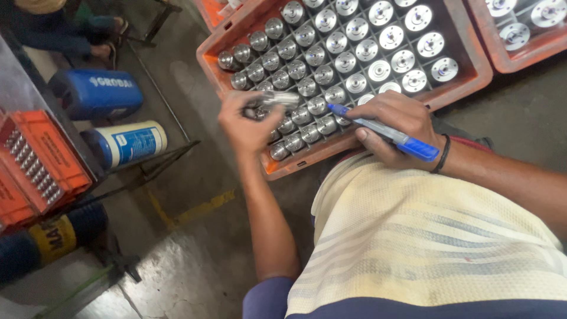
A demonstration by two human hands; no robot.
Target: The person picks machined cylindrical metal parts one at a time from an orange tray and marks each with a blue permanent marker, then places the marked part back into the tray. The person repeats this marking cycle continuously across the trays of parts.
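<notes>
Centrally, the left hand point(248, 121) grips a metal cylinder point(277, 98) over the orange crate point(466, 44); the right hand point(397, 121) holds a blue marker point(384, 131). Blue canisters point(97, 93) lie at left.

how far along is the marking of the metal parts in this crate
Done: it cannot be told which parts are marked; the orange crate is nearly full of metal cylinders. In hand: the left hand holds one cylinder lifted out, and the right hand holds a blue marker. Left: cannot tell how many.
</notes>
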